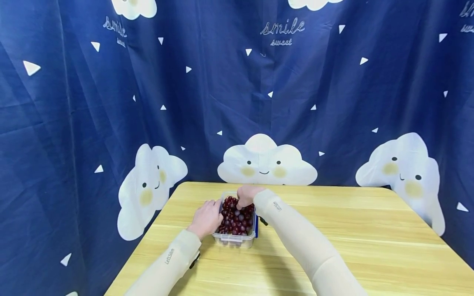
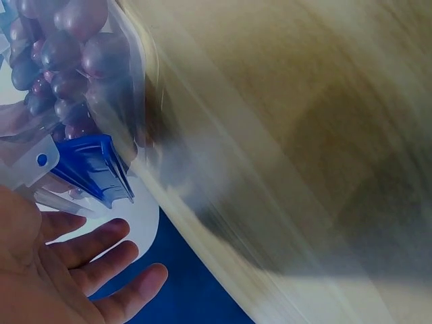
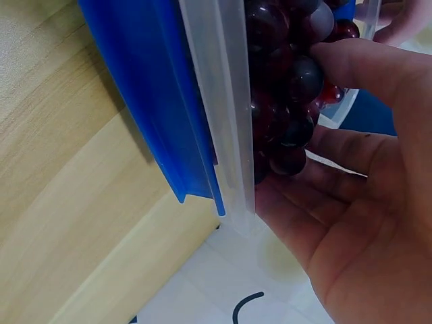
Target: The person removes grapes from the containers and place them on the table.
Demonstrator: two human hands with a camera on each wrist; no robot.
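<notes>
A clear plastic container (image 1: pixel 233 238) full of dark red grapes (image 1: pixel 237 220) stands on the table, lid off. My right hand (image 1: pixel 247 195) reaches into its far right part. In the right wrist view, the thumb and fingers of that hand (image 3: pixel 378 182) curl round a bunch of grapes (image 3: pixel 290 88) beside the clear wall. My left hand (image 1: pixel 206 218) rests at the container's left rim. Its fingers are loosely spread beside a blue latch (image 2: pixel 94 169) in the left wrist view. A long blue flap (image 3: pixel 148 81) hangs outside the right wall.
The container stands toward the far side of a light wooden table (image 1: pixel 352 230). Behind the table hangs a dark blue curtain (image 1: pixel 207 90) with white clouds and triangles. Both forearms wear cream sleeves (image 1: pixel 307 246) and dark wrist straps.
</notes>
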